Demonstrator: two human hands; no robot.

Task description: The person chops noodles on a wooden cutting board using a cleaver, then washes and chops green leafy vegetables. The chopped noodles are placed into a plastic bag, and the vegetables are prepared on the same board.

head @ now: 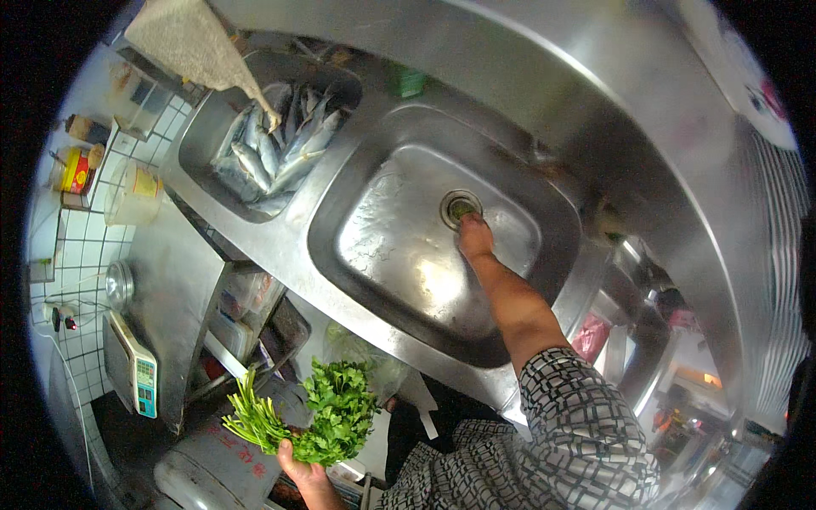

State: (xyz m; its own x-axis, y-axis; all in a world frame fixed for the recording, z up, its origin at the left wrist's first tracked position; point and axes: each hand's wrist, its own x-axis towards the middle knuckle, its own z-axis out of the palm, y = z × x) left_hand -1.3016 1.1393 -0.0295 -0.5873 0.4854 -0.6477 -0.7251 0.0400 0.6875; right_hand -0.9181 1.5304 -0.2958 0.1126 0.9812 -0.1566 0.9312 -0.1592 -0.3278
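My left hand [301, 464] grips a leafy green bunch, likely Chinese celery or parsley [341, 408], away from the sink's front edge. Its cut stems point left and its leaves bend up to the right. Down in the large stainless steel sink basin [382, 223], my right hand [475, 236] reaches to the drain [461, 208]. Some green matter shows in the drain opening beside the fingers. Those fingertips are hidden, so whether they pinch anything is unclear. Wet streaks mark the basin floor.
Several whole silvery fish [274, 153] lie in the smaller left basin, partly behind a pale hanging paddle-shaped object [197, 48]. A digital scale [131, 366] stands at left. Nearby are a steel counter [172, 280], a translucent plastic tub [132, 192] and a grey gas cylinder [217, 468].
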